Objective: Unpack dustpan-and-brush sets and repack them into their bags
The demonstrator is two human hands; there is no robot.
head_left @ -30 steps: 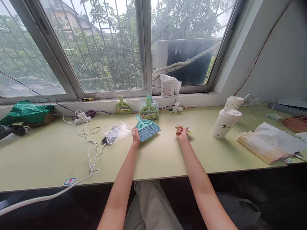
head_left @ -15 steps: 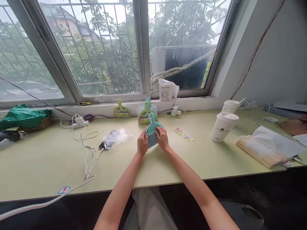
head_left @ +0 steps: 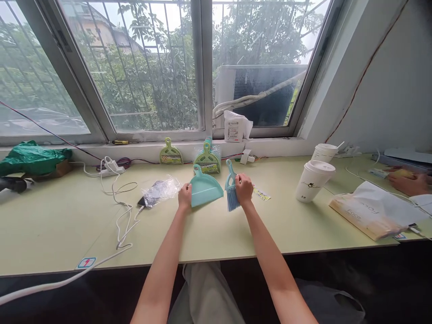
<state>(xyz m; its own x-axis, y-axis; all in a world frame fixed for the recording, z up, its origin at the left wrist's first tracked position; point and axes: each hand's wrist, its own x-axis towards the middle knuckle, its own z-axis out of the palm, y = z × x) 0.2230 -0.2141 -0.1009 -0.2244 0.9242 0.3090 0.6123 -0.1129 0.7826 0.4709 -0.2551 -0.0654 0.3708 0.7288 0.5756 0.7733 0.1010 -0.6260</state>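
My left hand (head_left: 184,196) grips the left edge of a teal dustpan (head_left: 205,189), whose handle points toward the window. To its right, my right hand (head_left: 244,189) is closed around a small teal brush (head_left: 231,182) with blue-grey bristles hanging toward me. Dustpan and brush are apart. Behind the dustpan a stack of green dustpan sets (head_left: 207,159) leans by the sill, and another green set (head_left: 170,153) stands to its left. A printed label strip (head_left: 261,193) lies just right of my right hand.
Plastic wrap (head_left: 167,191) and a phone (head_left: 146,200) lie left, beside white cables (head_left: 123,204). At right are a white cup (head_left: 312,182), a second cup (head_left: 324,152), a tissue pack (head_left: 367,211) and another person's hand (head_left: 410,182). Green plastic (head_left: 35,157) sits far left.
The brush and dustpan, together between my hands before, are now separated. My left hand has moved left with the dustpan, my right hand right with the brush.
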